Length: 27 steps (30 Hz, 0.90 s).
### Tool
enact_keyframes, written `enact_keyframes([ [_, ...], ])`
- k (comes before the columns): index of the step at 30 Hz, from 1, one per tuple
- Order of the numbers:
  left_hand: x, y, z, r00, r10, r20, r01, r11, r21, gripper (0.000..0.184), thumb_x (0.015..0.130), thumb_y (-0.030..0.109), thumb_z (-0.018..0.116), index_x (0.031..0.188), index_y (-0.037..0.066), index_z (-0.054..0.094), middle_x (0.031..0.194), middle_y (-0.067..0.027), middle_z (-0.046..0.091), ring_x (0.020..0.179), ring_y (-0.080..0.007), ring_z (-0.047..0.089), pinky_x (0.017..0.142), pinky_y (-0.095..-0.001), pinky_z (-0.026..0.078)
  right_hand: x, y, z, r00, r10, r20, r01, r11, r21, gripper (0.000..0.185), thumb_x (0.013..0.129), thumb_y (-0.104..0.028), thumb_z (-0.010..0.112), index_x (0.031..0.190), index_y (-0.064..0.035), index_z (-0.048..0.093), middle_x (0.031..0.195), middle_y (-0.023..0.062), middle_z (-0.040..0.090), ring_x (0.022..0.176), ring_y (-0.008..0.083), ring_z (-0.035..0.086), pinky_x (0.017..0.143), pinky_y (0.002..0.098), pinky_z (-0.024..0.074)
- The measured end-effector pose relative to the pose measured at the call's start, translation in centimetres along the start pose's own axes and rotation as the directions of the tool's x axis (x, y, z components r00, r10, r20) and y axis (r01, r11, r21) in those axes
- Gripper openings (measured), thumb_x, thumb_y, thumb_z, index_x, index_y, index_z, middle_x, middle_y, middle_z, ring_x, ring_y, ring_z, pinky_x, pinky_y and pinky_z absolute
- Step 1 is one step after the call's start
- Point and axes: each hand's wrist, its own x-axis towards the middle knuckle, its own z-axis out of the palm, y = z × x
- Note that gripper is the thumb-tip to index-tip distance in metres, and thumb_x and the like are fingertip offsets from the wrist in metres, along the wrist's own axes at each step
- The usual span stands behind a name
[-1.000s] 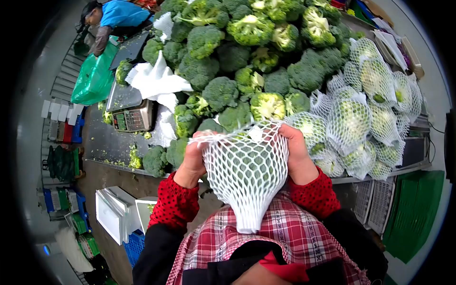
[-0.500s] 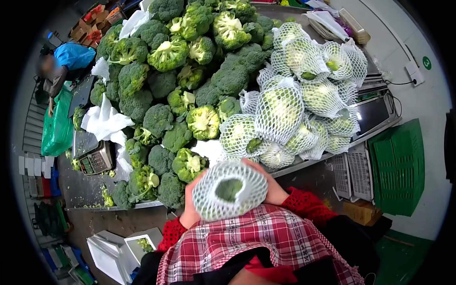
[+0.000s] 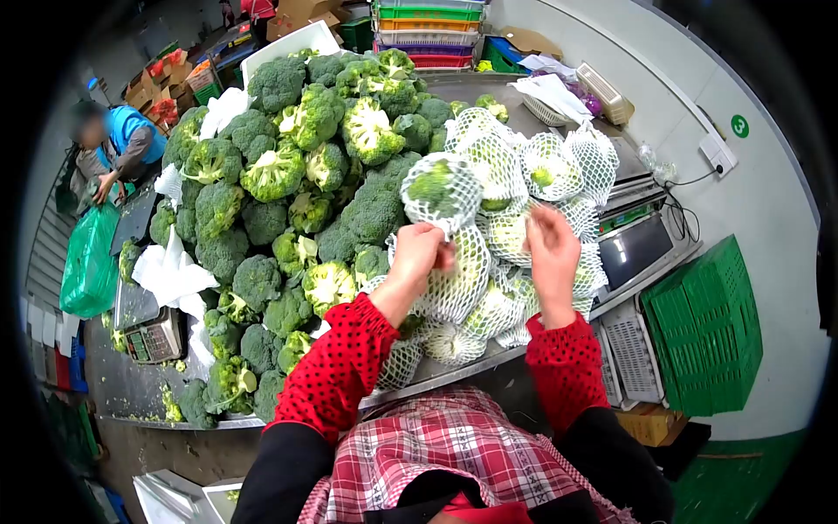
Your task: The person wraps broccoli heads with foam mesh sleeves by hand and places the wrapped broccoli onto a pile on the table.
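Observation:
My left hand is closed at the lower edge of a white foam net, with a netted broccoli head just above the fingers. Green florets show through the top opening of that net. My right hand is raised over the right side of the netted pile, its fingers bent together. Whether anything is between those fingertips is too blurred to tell. Left of my hands is a large heap of bare broccoli, some heads with cut stems facing up.
A scale and white sheets lie on the metal table's left side. Green crates stand at the right. A person in a blue vest holds a green bag at far left. Stacked trays stand behind.
Both hands have moved forward from near my apron to the netted pile. The netted broccoli went with them; my right hand has come away from it. The view has shifted.

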Motion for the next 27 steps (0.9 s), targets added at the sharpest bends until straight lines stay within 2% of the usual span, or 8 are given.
enact_keyframes([
  [2,0.2,0.1,-1.4,0.954,0.297,-0.048,-0.204,0.756,0.621,0.026,0.072,0.021,0.074,0.080,0.000,0.059,0.067,-0.0039,0.058,0.053,-0.0130,0.051,0.052,-0.0267,0.043,4.4,-1.6,1.4,0.894,-0.390,0.219,0.445,0.827,-0.343,0.041,0.077,-0.015,0.070,0.114,-0.0023,0.059,0.112,0.0144,0.059,0.103,0.0277,0.056,0.091,0.0348,0.0440],
  [6,1.3,0.5,-2.3,0.822,0.479,-0.307,-0.218,0.764,0.607,0.038,0.066,0.030,0.075,0.080,0.003,0.053,0.087,-0.0108,0.054,0.078,-0.0227,0.056,0.068,-0.0332,0.045,11.4,1.6,9.2,0.785,-0.299,0.542,0.532,0.774,-0.343,0.078,0.075,-0.051,0.067,0.131,-0.0013,0.046,0.130,0.0223,0.048,0.121,0.0343,0.046,0.103,0.0405,0.0346],
  [9,3.9,0.9,-5.3,0.313,0.759,-0.572,-0.438,0.649,0.622,0.041,0.069,0.032,0.075,0.086,0.000,0.056,0.091,-0.0117,0.053,0.080,-0.0273,0.056,0.074,-0.0396,0.046,12.6,2.7,12.8,0.736,-0.061,0.674,0.444,0.795,-0.414,0.080,0.077,-0.052,0.064,0.134,-0.0013,0.043,0.134,0.0216,0.046,0.124,0.0330,0.044,0.105,0.0377,0.0331],
  [13,6.3,-0.8,-8.4,0.800,0.491,-0.345,-0.166,0.734,0.659,0.065,0.074,0.038,0.072,0.117,-0.007,0.054,0.101,-0.0200,0.062,0.089,-0.0288,0.062,0.076,-0.0371,0.049,13.4,5.6,15.6,0.661,-0.115,0.742,0.584,0.700,-0.412,0.048,0.075,-0.038,0.066,0.107,-0.0026,0.064,0.105,0.0183,0.064,0.097,0.0287,0.061,0.086,0.0369,0.0468],
  [15,6.0,-0.2,-10.2,0.967,0.039,-0.253,-0.080,0.985,-0.155,0.053,0.074,0.030,0.074,0.114,-0.001,0.059,0.089,-0.0068,0.065,0.067,-0.0108,0.059,0.049,-0.0247,0.043,14.4,4.4,14.1,0.658,0.009,0.753,0.292,0.919,-0.266,0.027,0.076,-0.024,0.064,0.093,-0.0026,0.067,0.084,0.0123,0.066,0.079,0.0199,0.062,0.075,0.0317,0.0485],
  [23,7.7,0.7,-5.9,0.698,0.448,-0.560,-0.607,0.785,-0.129,0.009,0.081,0.010,0.064,0.078,0.002,0.062,0.071,0.0013,0.058,0.066,-0.0078,0.050,0.060,-0.0254,0.043,13.4,2.9,10.9,0.742,-0.193,0.642,0.259,0.966,-0.010,0.027,0.081,-0.012,0.057,0.104,0.0007,0.060,0.104,0.0088,0.061,0.100,0.0180,0.057,0.090,0.0301,0.0426],
  [25,11.5,0.2,-2.9,0.568,0.496,-0.657,-0.680,0.732,-0.035,0.009,0.080,0.010,0.063,0.077,0.002,0.060,0.067,-0.0014,0.058,0.065,-0.0101,0.053,0.058,-0.0272,0.045,11.1,3.0,12.1,0.448,-0.458,0.768,0.854,0.471,-0.218,0.054,0.074,-0.021,0.064,0.122,0.0001,0.048,0.124,0.0159,0.050,0.127,0.0365,0.038,0.105,0.0451,0.0293],
  [27,8.7,0.5,-1.3,0.858,0.404,-0.317,-0.473,0.862,-0.182,0.010,0.080,0.012,0.063,0.079,0.003,0.060,0.067,-0.0034,0.059,0.066,-0.0119,0.056,0.059,-0.0288,0.046,11.8,5.5,11.6,0.396,-0.382,0.835,0.918,0.199,-0.344,0.058,0.064,-0.023,0.072,0.113,-0.0002,0.051,0.127,0.0144,0.047,0.128,0.0412,0.033,0.103,0.0499,0.0283],
])
